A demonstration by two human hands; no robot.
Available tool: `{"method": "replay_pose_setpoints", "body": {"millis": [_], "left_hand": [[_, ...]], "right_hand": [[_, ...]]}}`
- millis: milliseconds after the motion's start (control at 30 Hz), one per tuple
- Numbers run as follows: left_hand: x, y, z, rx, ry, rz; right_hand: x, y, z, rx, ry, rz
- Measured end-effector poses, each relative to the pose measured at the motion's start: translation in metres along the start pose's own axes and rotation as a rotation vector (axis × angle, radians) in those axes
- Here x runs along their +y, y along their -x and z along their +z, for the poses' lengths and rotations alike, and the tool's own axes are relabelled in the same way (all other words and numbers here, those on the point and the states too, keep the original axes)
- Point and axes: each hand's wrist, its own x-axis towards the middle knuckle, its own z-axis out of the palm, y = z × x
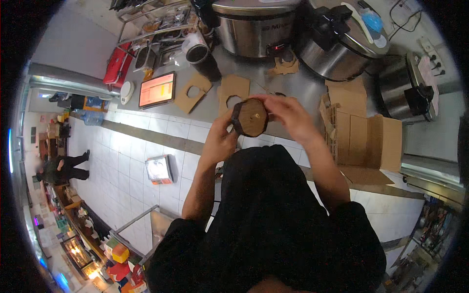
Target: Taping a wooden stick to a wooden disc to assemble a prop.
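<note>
My left hand [221, 139] is closed around the left side of a brown, eight-sided block [255, 118] with a flat face and darker sides. A small pale mark shows near the middle of that face. On the opposite side, my right hand [288, 116] has its fingers bent against the block's upper right edge. Both hands hold the block above the front of the metal counter. Just beyond it lie a cardboard piece with a round cut-out [233, 88] and, farther left, a second cut cardboard piece [193, 93].
A torn cardboard box [366, 139] stands open at the right. Large steel cookers [256, 34] line the back. A lit tablet [157, 90], a dark tumbler [205, 63] and a round white device [127, 92] occupy the left counter. Across the room, a person [63, 167] stands.
</note>
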Motion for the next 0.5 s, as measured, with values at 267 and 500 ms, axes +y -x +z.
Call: {"method": "replay_pose_setpoints", "body": {"millis": [267, 500], "left_hand": [[0.012, -0.007, 0.014, 0.396, -0.026, -0.085], [0.034, -0.016, 0.057, 0.568, 0.154, 0.052]], "right_hand": [[0.000, -0.004, 0.049, 0.312, 0.235, -0.229], [-0.005, -0.004, 0.072, 0.260, 0.354, -0.518]]}}
